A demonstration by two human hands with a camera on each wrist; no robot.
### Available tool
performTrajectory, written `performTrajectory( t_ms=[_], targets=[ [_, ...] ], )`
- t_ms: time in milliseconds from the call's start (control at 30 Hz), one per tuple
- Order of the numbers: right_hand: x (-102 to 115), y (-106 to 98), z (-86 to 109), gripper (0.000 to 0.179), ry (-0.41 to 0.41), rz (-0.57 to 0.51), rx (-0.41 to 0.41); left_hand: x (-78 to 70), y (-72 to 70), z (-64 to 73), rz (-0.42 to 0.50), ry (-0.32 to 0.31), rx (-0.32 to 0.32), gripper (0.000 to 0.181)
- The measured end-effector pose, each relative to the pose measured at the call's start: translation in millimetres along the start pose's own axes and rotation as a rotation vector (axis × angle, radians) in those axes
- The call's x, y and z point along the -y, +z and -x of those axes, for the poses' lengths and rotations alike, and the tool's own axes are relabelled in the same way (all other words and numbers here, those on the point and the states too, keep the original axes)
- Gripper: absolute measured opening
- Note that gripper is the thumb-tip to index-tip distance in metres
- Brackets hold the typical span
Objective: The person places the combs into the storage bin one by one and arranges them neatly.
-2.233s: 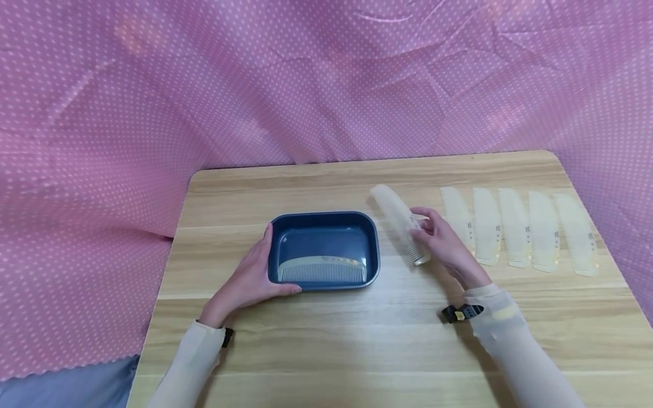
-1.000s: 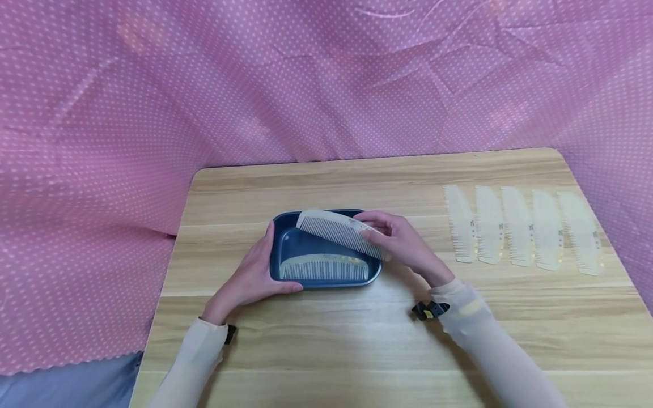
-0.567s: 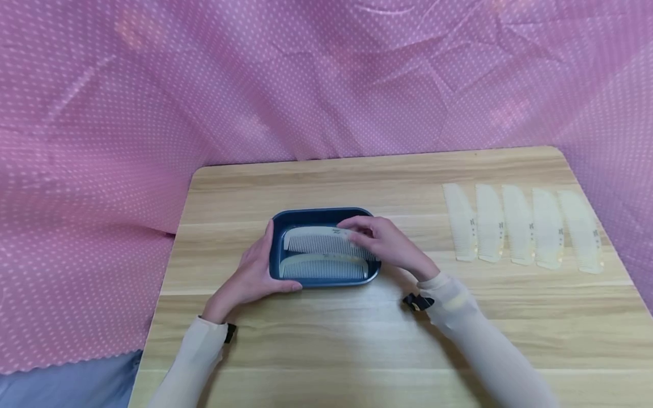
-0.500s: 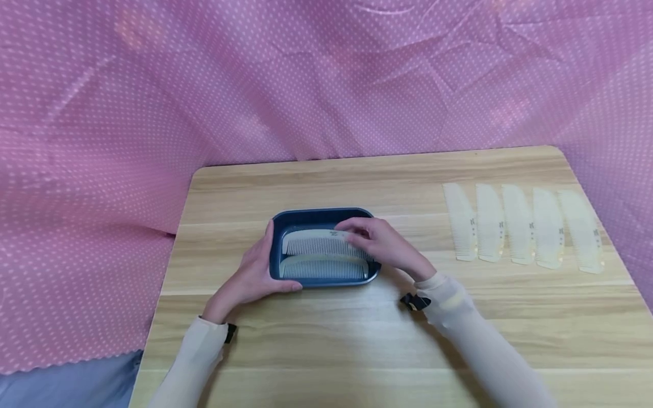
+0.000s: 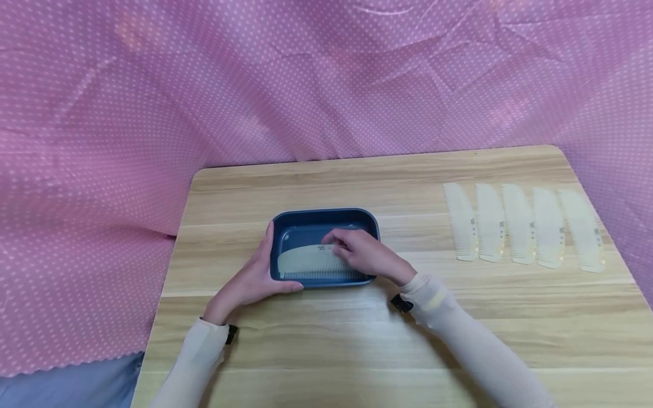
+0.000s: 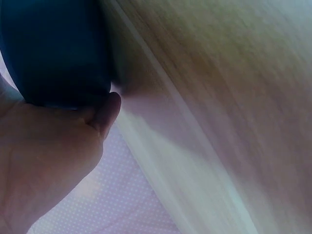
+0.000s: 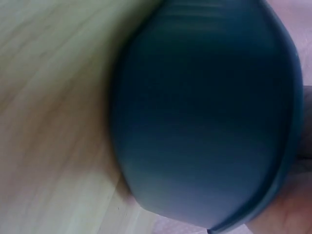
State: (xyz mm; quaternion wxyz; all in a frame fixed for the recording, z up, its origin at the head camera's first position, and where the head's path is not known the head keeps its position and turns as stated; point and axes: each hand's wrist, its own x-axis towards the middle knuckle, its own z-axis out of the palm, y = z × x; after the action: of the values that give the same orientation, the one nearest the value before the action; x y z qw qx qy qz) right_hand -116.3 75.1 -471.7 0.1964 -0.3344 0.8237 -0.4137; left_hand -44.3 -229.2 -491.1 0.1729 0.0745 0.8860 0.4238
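A dark blue rectangular tray [image 5: 301, 233] stands on the table, with my left hand [image 5: 249, 279] gripping its left end, thumb along the front side. The left wrist view shows that thumb pressed to the tray wall [image 6: 58, 53]. Inside the tray my right hand [image 5: 363, 254] pinches a pale, translucent comb [image 5: 308, 259] near its right end, teeth toward me. It overlaps another comb along the tray's front side, which is mostly hidden beneath it. The right wrist view is filled by the tray's outer wall [image 7: 204, 117], with part of the hand at the right edge.
Several matching combs [image 5: 519, 226] lie in a row on the right side of the wooden table [image 5: 326, 340], with small printing near their lower ends. A pink dotted cloth [image 5: 326, 85] hangs behind the table and along its sides.
My right hand has carried the comb left from beside the tray into it, turned it lengthwise, and brought it forward over the other comb. The left hand stays on the tray.
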Motion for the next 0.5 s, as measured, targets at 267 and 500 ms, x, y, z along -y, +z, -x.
performTrajectory(
  t_ms=[267,500],
  targets=[
    [0,9,-0.5,0.021,-0.021,0.134,0.012,0.1,2.0,0.3,0.009,-0.005,-0.009,0.149],
    [1,15,1.2,0.019,0.005,0.236,0.016,-0.4,1.8,0.0,0.021,0.018,-0.016,0.15]
  ],
)
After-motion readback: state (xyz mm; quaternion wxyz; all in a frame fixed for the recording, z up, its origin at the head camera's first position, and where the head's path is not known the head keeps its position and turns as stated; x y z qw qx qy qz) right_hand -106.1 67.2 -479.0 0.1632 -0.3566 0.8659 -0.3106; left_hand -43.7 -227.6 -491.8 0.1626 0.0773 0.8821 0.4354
